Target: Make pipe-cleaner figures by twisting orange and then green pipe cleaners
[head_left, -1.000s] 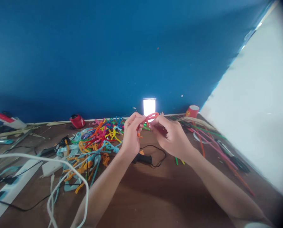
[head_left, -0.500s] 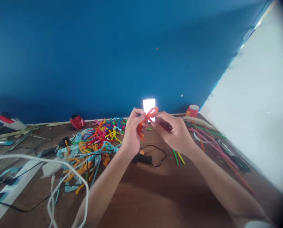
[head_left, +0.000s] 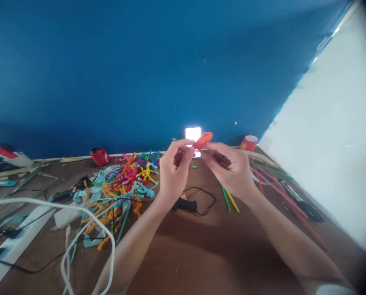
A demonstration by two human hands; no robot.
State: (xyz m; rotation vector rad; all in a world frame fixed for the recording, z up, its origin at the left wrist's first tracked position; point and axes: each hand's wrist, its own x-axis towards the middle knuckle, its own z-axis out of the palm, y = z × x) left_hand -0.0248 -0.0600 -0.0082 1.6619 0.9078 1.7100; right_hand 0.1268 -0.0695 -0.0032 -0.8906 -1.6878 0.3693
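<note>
An orange pipe cleaner (head_left: 205,139), bent into a narrow loop, is held up over the middle of the table. My left hand (head_left: 174,170) pinches its lower left end between thumb and fingertips. From the other side, the thumb and forefinger of my right hand (head_left: 233,167) close on it just under the loop. Just behind the fingertips, a phone (head_left: 193,132) with a bright white screen leans upright near the wall. Part of the pipe cleaner is hidden by the left fingers.
A tangle of colourful pipe cleaners (head_left: 130,176) spreads at left, near a power strip (head_left: 19,243) and a white cable (head_left: 111,246). A black-handled tool (head_left: 185,204) lies below the hands. Pink pipe cleaners (head_left: 281,191) and a red paper cup (head_left: 249,142) are at right.
The orange loop has moved slightly right and up, and now looks narrower. Its lower end no longer shows below my left hand, whose fingers have shifted to the right.
</note>
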